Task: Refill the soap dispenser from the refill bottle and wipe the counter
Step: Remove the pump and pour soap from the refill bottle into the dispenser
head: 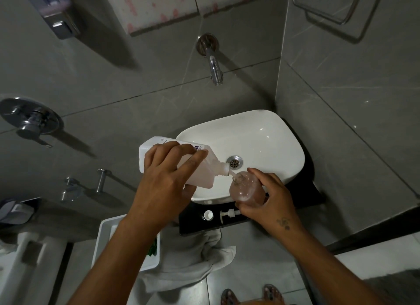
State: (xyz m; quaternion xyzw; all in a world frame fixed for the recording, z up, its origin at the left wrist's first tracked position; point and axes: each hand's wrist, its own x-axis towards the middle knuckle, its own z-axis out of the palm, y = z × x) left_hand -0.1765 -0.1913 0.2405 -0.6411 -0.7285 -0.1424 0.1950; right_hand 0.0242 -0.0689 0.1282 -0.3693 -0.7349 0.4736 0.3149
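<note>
My left hand [167, 186] grips a translucent white refill bottle [204, 170], tipped so its neck points down to the right. Pink liquid soap lies in its lower part. The neck meets the open mouth of a small clear soap dispenser bottle [246, 189], which my right hand [270, 200] holds tilted over the near rim of the white basin [261, 141]. The dispenser holds pinkish soap. On the black counter [193, 222] below lie the white pump head [228, 213] and a round white cap [208, 215].
A chrome tap [214, 68] juts from the grey tiled wall above the basin. A grey cloth [195, 259] hangs off the counter's front edge. A white tray [106, 238] sits at the lower left. A wall-mounted dispenser [59, 15] hangs at the upper left. Feet in sandals [250, 295] show below.
</note>
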